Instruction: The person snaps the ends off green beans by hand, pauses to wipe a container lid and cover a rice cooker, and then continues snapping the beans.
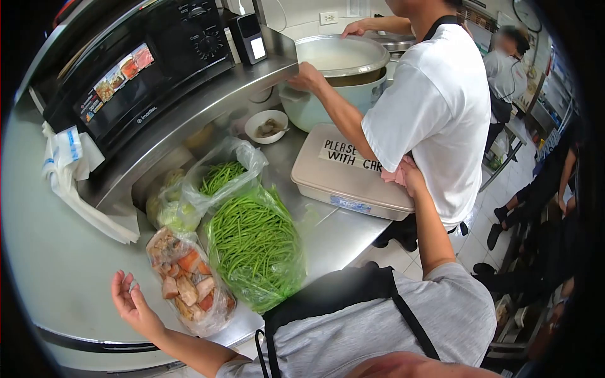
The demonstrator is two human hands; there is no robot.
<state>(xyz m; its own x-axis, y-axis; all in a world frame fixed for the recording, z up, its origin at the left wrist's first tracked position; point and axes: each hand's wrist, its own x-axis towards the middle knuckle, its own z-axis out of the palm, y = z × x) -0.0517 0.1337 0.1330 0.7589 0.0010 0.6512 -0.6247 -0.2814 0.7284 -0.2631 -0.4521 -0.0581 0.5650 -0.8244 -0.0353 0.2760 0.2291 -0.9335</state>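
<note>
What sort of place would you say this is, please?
Most likely a commercial kitchen: a stainless steel counter holds bags of green beans, and a co-worker in an apron tends a large pot.

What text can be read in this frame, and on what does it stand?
"PLEASE" and "WITH CAR", the rest hidden: lid of the box.
"imarflex": front of the oven.
Blue label on the box side and the oven's picture sticker: too blurred to read.
</note>
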